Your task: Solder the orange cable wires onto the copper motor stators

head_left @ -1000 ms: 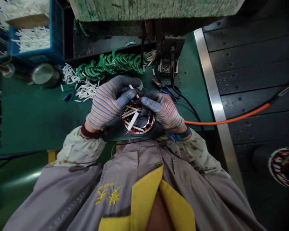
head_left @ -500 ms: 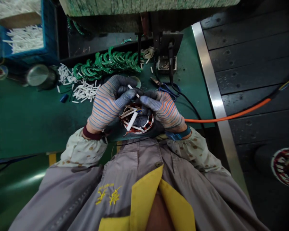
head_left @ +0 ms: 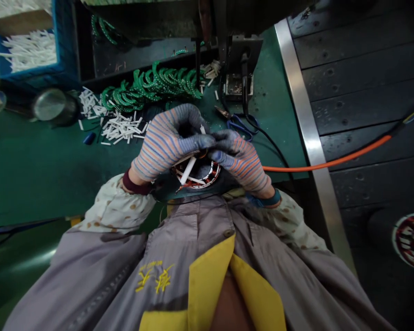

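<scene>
My left hand (head_left: 169, 138), in a striped glove with dark fingertips, is closed with a short white tube (head_left: 203, 129) standing up out of its fingers. Touching it from the right is my right hand (head_left: 239, 158), also gloved, its thumb and fingers pressed together; what they pinch is hidden. Just below both hands lies a round motor stator (head_left: 214, 174) with copper windings and a white rim. A thicker white sleeve (head_left: 188, 171) slants across its left side, and thinner white sleeves lie beside that one. Some wires run up under my fingers.
Loose white tubes (head_left: 122, 128) and a row of green curved circuit boards (head_left: 152, 89) lie beyond my hands. Blue-handled pliers (head_left: 239, 124) and a soldering iron stand (head_left: 239, 87) are at the right. An orange cable (head_left: 324, 165) crosses the metal table edge (head_left: 308, 124).
The white tube has gone from slanting to nearly upright and moved slightly right. My hands have come closer together, and my right fingers have closed in against my left ones.
</scene>
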